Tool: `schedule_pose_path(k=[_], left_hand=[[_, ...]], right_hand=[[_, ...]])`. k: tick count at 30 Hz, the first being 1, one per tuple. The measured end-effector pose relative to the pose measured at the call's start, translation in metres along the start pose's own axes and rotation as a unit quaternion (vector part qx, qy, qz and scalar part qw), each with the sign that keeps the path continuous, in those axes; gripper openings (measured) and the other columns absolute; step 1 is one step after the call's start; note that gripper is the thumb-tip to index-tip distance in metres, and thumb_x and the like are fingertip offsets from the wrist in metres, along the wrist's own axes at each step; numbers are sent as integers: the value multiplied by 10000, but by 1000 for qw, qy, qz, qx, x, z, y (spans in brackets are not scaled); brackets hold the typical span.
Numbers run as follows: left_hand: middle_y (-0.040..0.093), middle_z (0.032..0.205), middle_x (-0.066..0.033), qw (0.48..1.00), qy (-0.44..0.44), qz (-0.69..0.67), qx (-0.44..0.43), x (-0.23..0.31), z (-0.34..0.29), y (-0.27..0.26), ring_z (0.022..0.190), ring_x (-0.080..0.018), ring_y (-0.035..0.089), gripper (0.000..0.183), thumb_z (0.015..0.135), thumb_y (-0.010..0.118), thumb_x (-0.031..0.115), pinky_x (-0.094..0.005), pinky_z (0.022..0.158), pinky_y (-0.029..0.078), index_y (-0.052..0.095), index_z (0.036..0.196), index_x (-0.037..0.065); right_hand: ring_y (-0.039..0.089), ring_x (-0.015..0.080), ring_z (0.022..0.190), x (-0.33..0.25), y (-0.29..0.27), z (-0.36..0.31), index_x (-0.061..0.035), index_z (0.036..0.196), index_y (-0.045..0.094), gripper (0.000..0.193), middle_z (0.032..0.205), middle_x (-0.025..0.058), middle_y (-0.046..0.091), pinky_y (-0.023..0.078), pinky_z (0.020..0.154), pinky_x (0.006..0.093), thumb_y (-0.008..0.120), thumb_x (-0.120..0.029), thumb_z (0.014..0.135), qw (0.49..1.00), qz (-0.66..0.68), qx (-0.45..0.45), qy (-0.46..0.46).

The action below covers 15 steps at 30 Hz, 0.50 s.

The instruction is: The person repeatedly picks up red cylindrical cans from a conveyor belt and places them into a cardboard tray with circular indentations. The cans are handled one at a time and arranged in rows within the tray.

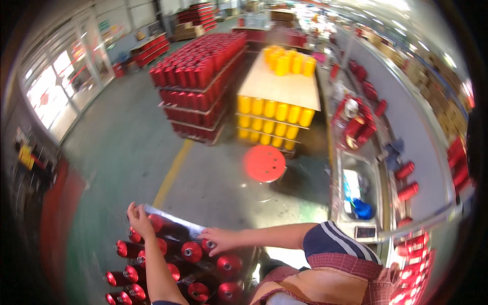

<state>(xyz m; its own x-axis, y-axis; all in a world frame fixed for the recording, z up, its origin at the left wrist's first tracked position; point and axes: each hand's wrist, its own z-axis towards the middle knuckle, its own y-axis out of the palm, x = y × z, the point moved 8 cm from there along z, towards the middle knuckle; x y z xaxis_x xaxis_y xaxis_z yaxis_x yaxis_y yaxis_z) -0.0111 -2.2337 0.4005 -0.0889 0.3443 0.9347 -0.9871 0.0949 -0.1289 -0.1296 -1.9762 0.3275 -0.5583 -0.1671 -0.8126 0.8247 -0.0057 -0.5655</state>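
Note:
Below me stand several red metal cylinders (191,251) with small metal necks, grouped close together. My right hand (221,240) reaches down at the group's far right, its thumb and fingers around the top of one red cylinder (208,244). At the far left edge my left hand (141,222) is raised beside another red cylinder (155,222), its fingers loosely bent and apart, with nothing visible in them. A pale, shiny strip (178,219) runs along the far edge between both hands. My left forearm covers part of the cylinders.
Ahead stands a round red stool (265,163). Beyond it are stacked layers of yellow cylinders (269,109) under a board (277,86) and a large stack of red cylinders (195,76). A bench with a metal sink (373,170) runs along the right; a phone-like device (365,232) lies there.

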Motion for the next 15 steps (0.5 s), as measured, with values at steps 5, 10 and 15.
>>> schedule_pose_path(k=[5, 10, 15], left_hand=[[638, 1024, -63, 990, 40, -98, -97, 95, -27, 23, 868, -106, 585, 289, 947, 554, 51, -227, 777, 481, 545, 1229, -11], [644, 1039, -76, 957, 35, -156, -243, 203, -117, 19, 951, -136, 605, 261, 930, 552, 21, -272, 882, 463, 573, 1185, -30], [654, 911, -42, 908, 31, -201, -366, 258, -256, 15, 848, -107, 603, 211, 901, 575, 69, -233, 735, 456, 626, 1091, -8]], right_hand=[[408, 369, 1273, -27, -38, -54, 7, 1383, 383, 798, 1361, 219, 412, 353, 1080, 410, 761, -338, 771, 985, -54, 147, 71], [517, 272, 1198, -77, -61, -190, -71, 1409, 393, 697, 1385, 155, 427, 471, 965, 392, 710, -337, 848, 949, -3, 226, 219], [634, 237, 1000, -138, -35, -343, -69, 1339, 487, 599, 1188, 120, 594, 523, 854, 353, 717, -299, 836, 879, 22, 383, 283]])
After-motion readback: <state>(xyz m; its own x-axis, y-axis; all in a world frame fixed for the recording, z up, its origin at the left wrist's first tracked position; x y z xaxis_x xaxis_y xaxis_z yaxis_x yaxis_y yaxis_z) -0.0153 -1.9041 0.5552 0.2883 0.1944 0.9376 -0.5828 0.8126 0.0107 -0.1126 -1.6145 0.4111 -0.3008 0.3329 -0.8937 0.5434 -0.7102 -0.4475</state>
